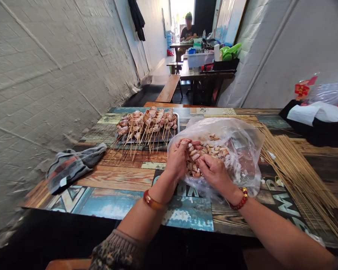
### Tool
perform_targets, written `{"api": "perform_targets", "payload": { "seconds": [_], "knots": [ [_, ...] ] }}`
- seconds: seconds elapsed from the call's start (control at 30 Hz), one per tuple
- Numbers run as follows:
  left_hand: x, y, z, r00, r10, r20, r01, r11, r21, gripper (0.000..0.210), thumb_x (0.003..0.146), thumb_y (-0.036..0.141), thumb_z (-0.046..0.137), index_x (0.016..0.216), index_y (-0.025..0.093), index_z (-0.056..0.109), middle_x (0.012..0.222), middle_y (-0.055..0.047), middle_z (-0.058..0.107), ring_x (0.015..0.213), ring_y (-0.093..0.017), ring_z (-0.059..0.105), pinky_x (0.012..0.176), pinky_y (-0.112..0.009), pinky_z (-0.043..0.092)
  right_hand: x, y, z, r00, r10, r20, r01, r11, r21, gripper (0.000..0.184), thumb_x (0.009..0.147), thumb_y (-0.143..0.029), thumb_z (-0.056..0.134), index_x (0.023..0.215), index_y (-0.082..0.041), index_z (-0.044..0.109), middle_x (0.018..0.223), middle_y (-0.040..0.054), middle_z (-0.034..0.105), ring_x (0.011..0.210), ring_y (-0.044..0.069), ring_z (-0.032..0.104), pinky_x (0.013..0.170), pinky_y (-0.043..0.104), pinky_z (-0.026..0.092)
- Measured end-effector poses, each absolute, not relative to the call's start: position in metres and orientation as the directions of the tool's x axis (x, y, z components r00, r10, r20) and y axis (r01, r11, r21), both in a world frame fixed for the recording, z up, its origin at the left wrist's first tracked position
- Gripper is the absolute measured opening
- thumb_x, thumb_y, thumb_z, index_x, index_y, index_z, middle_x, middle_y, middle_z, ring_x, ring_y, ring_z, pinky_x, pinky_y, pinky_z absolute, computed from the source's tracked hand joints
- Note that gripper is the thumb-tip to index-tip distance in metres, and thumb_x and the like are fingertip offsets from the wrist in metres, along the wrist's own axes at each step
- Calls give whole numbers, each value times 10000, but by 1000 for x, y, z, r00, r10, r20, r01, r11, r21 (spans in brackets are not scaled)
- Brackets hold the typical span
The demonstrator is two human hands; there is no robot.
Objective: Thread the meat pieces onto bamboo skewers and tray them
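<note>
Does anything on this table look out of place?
Slightly: white scraps lie loose outside the plastic bag, near the thin sticks, like stray litter. The crumpled gray cloth also seems odd near skewered food.

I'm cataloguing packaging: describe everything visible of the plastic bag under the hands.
The plastic bag is translucent, whitish, thin-looking and crumpled. It lies open on the patterned tabletop, holding many small pieces, apparently meat. The left hand and right hand are at its opening, above the pieces; its right edge lies beside bamboo skewers.

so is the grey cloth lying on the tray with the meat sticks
No, the grey cloth lies on the table, apart from the tray.
</note>
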State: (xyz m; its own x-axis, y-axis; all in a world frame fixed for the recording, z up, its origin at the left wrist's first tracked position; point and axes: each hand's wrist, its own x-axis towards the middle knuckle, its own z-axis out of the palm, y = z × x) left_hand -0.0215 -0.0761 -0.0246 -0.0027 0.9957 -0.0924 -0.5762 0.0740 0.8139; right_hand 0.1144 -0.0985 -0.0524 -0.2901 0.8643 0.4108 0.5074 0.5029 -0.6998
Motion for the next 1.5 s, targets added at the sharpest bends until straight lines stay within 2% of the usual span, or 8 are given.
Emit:
{"api": "perform_targets", "payload": {
  "seconds": [0.23, 0.4, 0.5, 0.63, 0.83, 1.1, 1.33, 1.5],
  "knots": [
    [-16, -82, -20, 181, 981, -75, -596, 170, 785, 387, 709, 442, 747, 927, 134, 667, 885, -94, 732, 815, -196, 696, 704, -278, 547, 115, -93, -47, -165, 904, 395, 412, 428, -804, 306, 948, -311, 426, 668, -214, 501, 563, -16, 534, 546, 136, 506, 560, 253, 379],
    [-11, -87, -24, 293, 948, -127, -503, 266, 822, 275, 720, 330, 738, 906, 129, 714, 913, -97, 738, 768, -190, 686, 625, -254, 521, 118, -92, -44, -149, 899, 412, 401, 436, -806, 320, 949, -330, 430, 662, -214, 511, 552, -19, 525, 543, 138, 514, 584, 255, 399],
    [-13, -85, -23, 260, 958, -120, -521, 244, 818, 224, 744, 329, 696, 846, 130, 707, 907, -101, 737, 722, -181, 680, 607, -262, 519, 117, -94, -45, -212, 884, 417, 384, 468, -796, 320, 958, -319, 414, 677, -212, 524, 535, -21, 519, 528, 139, 519, 580, 256, 400],
    [-15, -82, -20, 140, 981, -135, -579, 192, 792, 154, 744, 289, 664, 791, 143, 678, 850, -82, 735, 832, -203, 695, 737, -291, 538, 114, -94, -50, -272, 851, 449, 403, 524, -750, 287, 967, -294, 399, 753, -199, 564, 589, -1, 563, 564, 146, 550, 582, 254, 401],
    [-9, -86, -19, 192, 968, -164, -634, 250, 732, 149, 754, 298, 643, 810, 163, 616, 802, -79, 729, 915, -235, 690, 803, -332, 529, 112, -93, -60, -264, 826, 498, 436, 563, -703, 244, 965, -241, 383, 801, -203, 559, 686, 28, 615, 633, 157, 582, 616, 261, 410],
    [4, -94, -24, 221, 967, -123, -610, 236, 756, 152, 777, 317, 622, 794, 171, 584, 873, -68, 733, 952, -222, 673, 890, -338, 493, 111, -96, -61, -206, 838, 505, 398, 543, -739, 215, 963, -226, 376, 797, -214, 513, 649, 8, 574, 570, 146, 531, 561, 260, 394],
    [-1, -92, -20, 213, 968, -133, -629, 240, 740, 293, 800, 412, 627, 963, 172, 595, 912, -92, 731, 899, -224, 688, 756, -310, 531, 110, -93, -55, -220, 846, 486, 413, 532, -739, 263, 960, -248, 364, 720, -225, 468, 603, -2, 541, 579, 149, 523, 567, 261, 392],
    [-13, -85, -14, 142, 984, -107, -666, 175, 725, 235, 797, 320, 641, 958, 157, 591, 903, -91, 718, 801, -186, 697, 597, -222, 497, 109, -94, -55, -270, 855, 443, 390, 517, -762, 252, 964, -258, 362, 773, -215, 521, 572, -12, 532, 553, 147, 527, 553, 259, 392]
  ]
}}
